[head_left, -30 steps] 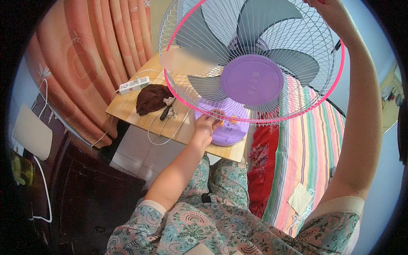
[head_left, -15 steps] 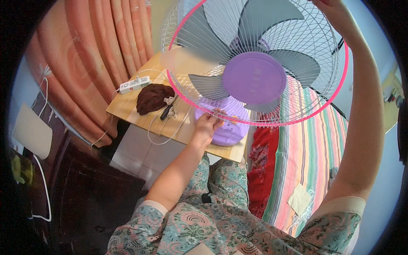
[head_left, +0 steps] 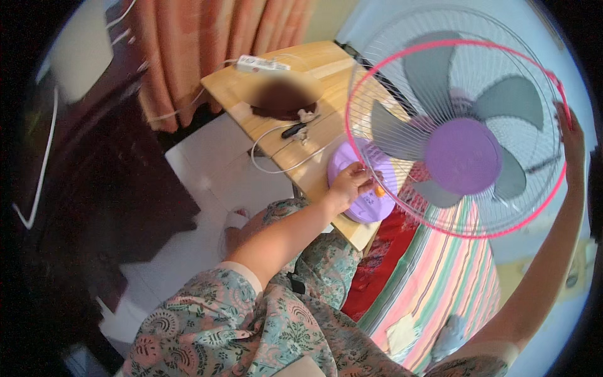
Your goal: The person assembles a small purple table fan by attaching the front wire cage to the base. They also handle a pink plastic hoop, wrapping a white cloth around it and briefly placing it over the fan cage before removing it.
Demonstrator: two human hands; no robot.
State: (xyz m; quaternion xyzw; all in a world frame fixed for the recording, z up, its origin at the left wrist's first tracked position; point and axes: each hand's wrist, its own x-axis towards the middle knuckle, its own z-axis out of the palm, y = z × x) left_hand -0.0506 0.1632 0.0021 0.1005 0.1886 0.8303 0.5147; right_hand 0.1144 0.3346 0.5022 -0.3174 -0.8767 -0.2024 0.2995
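Note:
A standing fan with grey blades (head_left: 430, 69), a wire guard ringed by a pink rim (head_left: 411, 221) and a round purple centre cap (head_left: 463, 156) is in front of me, toward the right. My left hand (head_left: 347, 188) has its fingers curled at the guard's lower left edge, above the round purple fan base (head_left: 364, 210). An orange-yellow knob (head_left: 379, 190) on the base shows beside those fingers. My right hand (head_left: 570, 135) is raised at the guard's far right side, its fingers closed around the pink rim.
The base stands on a wooden table (head_left: 276, 132), with a white power strip (head_left: 260, 63), a dark brown cloth-like item (head_left: 282, 107) and a looped white cable (head_left: 254, 157). To the right lies a striped bed cover (head_left: 433, 276); orange curtains (head_left: 220, 38) hang behind.
The view has turned, so the table and fan sit differently. My right hand has gone from the guard's top down to its right side. My left hand stays by the lower edge.

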